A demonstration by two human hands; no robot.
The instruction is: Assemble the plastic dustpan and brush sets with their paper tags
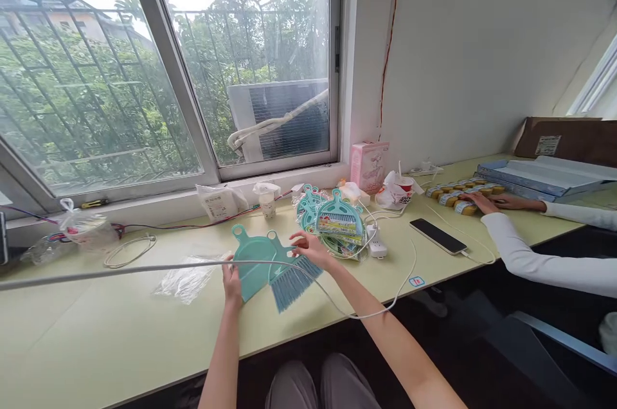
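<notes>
In my left hand (232,281) is a teal dustpan (254,261), gripped by its left edge and tilted up above the table. My right hand (311,249) holds a small teal hand brush (293,283) near the top of its head, bristles pointing down. The brush overlaps the dustpan's right side. Just behind my right hand lies a pile of more teal dustpan-and-brush sets (337,219), some in clear packaging. A crumpled clear plastic wrapper (186,280) rests left of my left hand. A white cable (144,271) crosses in front of both hands.
A white power strip (376,243) and a phone (438,236) lie to the right. A pink box (369,166) stands against the wall. Farther right, a co-worker's hands (479,202) touch yellow rolls (450,197) beside a blue box (544,176). A cup (267,202) stands by the window.
</notes>
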